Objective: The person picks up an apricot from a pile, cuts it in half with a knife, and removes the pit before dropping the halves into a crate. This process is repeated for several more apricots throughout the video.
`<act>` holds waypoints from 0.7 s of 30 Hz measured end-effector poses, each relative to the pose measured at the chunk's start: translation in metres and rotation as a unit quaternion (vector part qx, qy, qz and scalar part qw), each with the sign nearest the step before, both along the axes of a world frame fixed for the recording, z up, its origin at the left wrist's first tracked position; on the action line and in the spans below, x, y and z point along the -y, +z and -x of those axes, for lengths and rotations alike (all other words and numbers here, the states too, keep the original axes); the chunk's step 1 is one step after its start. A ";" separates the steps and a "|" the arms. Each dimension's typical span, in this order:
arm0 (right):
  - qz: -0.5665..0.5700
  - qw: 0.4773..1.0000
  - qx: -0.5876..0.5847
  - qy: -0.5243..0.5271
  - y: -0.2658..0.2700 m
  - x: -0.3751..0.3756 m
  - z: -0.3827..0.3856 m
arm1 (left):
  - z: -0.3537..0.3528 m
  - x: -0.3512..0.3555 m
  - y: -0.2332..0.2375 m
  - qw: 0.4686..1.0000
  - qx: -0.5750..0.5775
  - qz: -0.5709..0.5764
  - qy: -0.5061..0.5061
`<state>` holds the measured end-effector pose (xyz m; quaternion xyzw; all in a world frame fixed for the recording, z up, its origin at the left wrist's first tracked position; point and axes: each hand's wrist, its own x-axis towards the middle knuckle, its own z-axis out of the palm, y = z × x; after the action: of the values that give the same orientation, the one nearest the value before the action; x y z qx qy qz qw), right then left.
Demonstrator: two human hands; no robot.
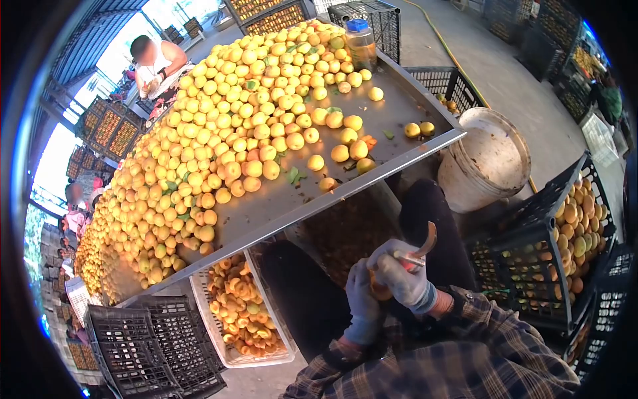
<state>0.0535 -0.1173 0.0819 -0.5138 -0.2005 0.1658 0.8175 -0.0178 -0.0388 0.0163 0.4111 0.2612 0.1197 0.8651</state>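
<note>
Both of my hands wear pale gloves and are close together above my lap. My left hand point(362, 302) is closed around an apricot point(380, 290), which is mostly hidden by the fingers. Against the fruit, my right hand point(407, 279) is closed on a curved knife point(411, 259); its hooked end point(430, 238) sticks up past the fingers. In front of me, a large heap of yellow apricots point(246, 113) covers much of a metal table point(392, 143). Opened apricot pieces point(244, 309) fill a white crate point(292, 356) by my left leg.
A dirty white bucket point(458, 179) stands right of the table corner. Black crates point(531, 266) of apricots are at my right; another black crate point(159, 346) lies at left. A blue-capped jar point(361, 46) stands on the table. A person point(159, 66) sits across the heap.
</note>
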 end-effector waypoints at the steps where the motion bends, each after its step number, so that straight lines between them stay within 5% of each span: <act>1: -0.007 1.000 0.000 -0.026 0.001 -0.002 0.002 | -0.001 0.002 -0.001 0.999 0.009 -0.031 0.031; 5: -0.062 0.991 -0.122 -0.010 -0.008 -0.002 0.007 | -0.001 0.004 -0.001 0.998 0.027 -0.025 0.054; 8: -0.023 0.994 -0.089 -0.058 -0.010 -0.007 0.010 | -0.002 0.005 0.001 0.994 0.013 -0.075 0.075; 10: 0.000 0.998 0.041 -0.048 -0.010 -0.006 0.011 | -0.004 0.006 -0.001 0.980 0.030 -0.174 0.089; 12: 0.004 0.997 -0.003 -0.082 -0.012 -0.010 0.005 | -0.003 0.005 0.015 0.993 -0.015 -0.090 0.080; 14: -0.135 0.959 -0.245 0.042 -0.012 -0.005 -0.007 | -0.001 0.004 0.017 0.995 -0.063 -0.005 0.072; 21: -0.106 0.918 -0.382 -0.009 -0.021 -0.011 -0.020 | -0.002 -0.004 -0.017 0.995 -0.086 -0.017 0.044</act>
<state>0.0731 -0.1062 0.0614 -0.3233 0.1156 0.3195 0.8832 -0.0159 -0.0350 -0.0004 0.4223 0.3502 0.1262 0.8265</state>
